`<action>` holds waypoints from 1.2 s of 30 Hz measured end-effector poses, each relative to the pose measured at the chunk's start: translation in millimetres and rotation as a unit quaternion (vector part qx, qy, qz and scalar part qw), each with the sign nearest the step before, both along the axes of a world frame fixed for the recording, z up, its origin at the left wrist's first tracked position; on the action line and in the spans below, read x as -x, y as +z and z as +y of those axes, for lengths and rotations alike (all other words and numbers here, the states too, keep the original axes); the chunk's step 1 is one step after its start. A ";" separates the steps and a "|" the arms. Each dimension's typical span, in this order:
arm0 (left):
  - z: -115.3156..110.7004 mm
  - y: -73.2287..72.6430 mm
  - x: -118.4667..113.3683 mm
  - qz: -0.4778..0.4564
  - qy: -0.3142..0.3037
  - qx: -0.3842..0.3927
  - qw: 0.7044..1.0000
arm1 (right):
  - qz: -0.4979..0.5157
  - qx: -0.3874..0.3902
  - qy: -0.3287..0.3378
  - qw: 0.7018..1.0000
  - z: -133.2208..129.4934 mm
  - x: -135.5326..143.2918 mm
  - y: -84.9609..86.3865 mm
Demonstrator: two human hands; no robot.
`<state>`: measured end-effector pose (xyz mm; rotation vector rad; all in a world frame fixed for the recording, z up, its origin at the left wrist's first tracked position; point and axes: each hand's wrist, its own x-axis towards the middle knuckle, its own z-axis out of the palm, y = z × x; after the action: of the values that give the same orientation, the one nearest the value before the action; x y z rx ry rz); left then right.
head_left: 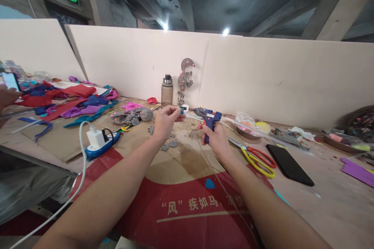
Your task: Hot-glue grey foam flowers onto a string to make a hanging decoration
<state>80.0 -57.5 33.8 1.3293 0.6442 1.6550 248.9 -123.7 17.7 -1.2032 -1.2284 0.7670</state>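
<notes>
My left hand (167, 121) pinches a small blue piece (181, 111) between thumb and fingertips, above the brown covering. Wrapped round the handle of a dark blue glue gun (212, 120), my right hand (214, 135) holds it with the nozzle end pointing left, toward the blue piece but apart from it. Below the hands, small grey flower-like pieces (173, 144) lie on the covering. A blue heart-shaped piece (209, 183) rests on the red part nearer to me. Grey moon-shaped decorations (187, 63) hang against the white board behind.
Scissors (258, 159) and a black phone (289, 164) lie at right. At left are a power strip (102, 146) with a white cable and heaped coloured fabric (78, 91). A bottle (167, 91) stands behind. Another person's hand (7, 96) is at the far left.
</notes>
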 end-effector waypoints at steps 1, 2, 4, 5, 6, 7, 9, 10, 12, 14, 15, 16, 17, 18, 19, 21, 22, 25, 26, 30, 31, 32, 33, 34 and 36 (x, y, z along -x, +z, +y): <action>-1.0 -0.3 -0.8 0.006 -0.007 0.001 1.000 | 0.009 0.046 0.005 0.999 3.6 -3.0 0.4; -2.3 -0.8 -1.8 0.014 -0.015 0.000 1.000 | -0.003 0.094 0.008 0.996 7.4 -5.7 0.1; -5.7 -1.6 -4.5 0.035 -0.033 -0.002 0.999 | -0.059 0.170 0.007 0.984 15.1 -10.2 -2.8; -7.6 -2.0 -6.0 0.046 -0.040 -0.003 0.998 | -0.092 0.194 0.006 0.977 19.0 -11.9 -5.2; -9.7 -2.2 -7.6 0.057 -0.044 -0.004 0.997 | -0.120 0.207 0.003 0.971 22.8 -13.4 -8.0; -11.8 -2.4 -9.1 0.070 -0.046 -0.006 0.997 | -0.143 0.215 -0.001 0.966 26.3 -14.8 -11.0; -15.7 -2.9 -11.7 0.093 -0.040 -0.015 0.995 | -0.178 0.223 -0.018 0.958 31.8 -18.0 -16.0; -17.4 -3.1 -12.8 0.104 -0.034 -0.023 0.994 | -0.201 0.222 -0.034 0.954 33.4 -19.9 -17.6; -20.1 -3.8 -14.5 0.123 -0.018 -0.043 0.991 | -0.280 0.195 -0.087 0.936 33.7 -23.7 -18.0; -21.7 -4.4 -15.8 0.138 0.001 -0.061 0.989 | -0.368 0.124 -0.146 0.910 30.1 -25.7 -14.8; -22.1 -4.6 -16.1 0.142 0.010 -0.068 0.987 | -0.392 0.076 -0.165 0.902 27.1 -25.2 -12.1; -22.3 -4.7 -16.3 0.146 0.019 -0.075 0.986 | -0.388 0.026 -0.169 0.906 23.6 -23.4 -8.8; -22.3 -4.8 -16.2 0.151 0.031 -0.080 0.985 | -0.350 -0.016 -0.156 0.924 19.7 -19.9 -5.3; -22.1 -4.9 -15.8 0.157 0.046 -0.087 0.983 | -0.285 -0.048 -0.125 0.949 15.6 -15.1 -1.7; -21.9 -4.9 -15.2 0.167 0.064 -0.099 0.979 | -0.201 -0.066 -0.081 0.974 11.4 -9.1 1.8; -21.4 -5.2 -13.5 0.201 0.109 -0.135 0.964 | -0.013 -0.060 0.029 0.998 3.2 4.4 7.8; -21.3 -5.4 -12.6 0.217 0.129 -0.156 0.955 | 0.066 -0.046 0.079 0.994 -0.6 10.7 10.4; -21.7 -5.6 -11.1 0.248 0.157 -0.187 0.937 | 0.168 -0.009 0.148 0.975 -9.4 22.4 16.0; -22.2 -5.6 -11.2 0.249 0.154 -0.183 0.938 | 0.162 -0.006 0.143 0.976 -11.1 23.4 17.2; -24.4 -5.3 -14.0 0.230 0.095 -0.120 0.961 | 0.073 -0.024 0.075 0.994 -11.0 19.1 18.4; -24.7 -5.3 -14.9 0.218 0.068 -0.097 0.969 | 0.053 -0.031 0.060 0.996 -9.8 17.3 18.0; -24.9 -5.3 -15.9 0.204 0.040 -0.076 0.975 | 0.036 -0.039 0.047 0.997 -8.5 15.7 17.4; -25.0 -5.3 -16.8 0.190 0.012 -0.056 0.980 | 0.021 -0.047 0.034 0.998 -7.4 14.2 16.8; -25.1 -5.3 -17.5 0.177 -0.011 -0.040 0.983 | 0.007 -0.053 0.021 0.998 -6.5 13.0 16.4; -25.0 -5.3 -18.6 0.158 -0.044 -0.016 0.986 | -0.023 -0.064 -0.008 0.998 -6.0 11.1 16.3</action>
<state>98.6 -82.5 28.5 1.6387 0.7335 1.4017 237.8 -129.7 34.1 -1.1289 -1.2853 0.6424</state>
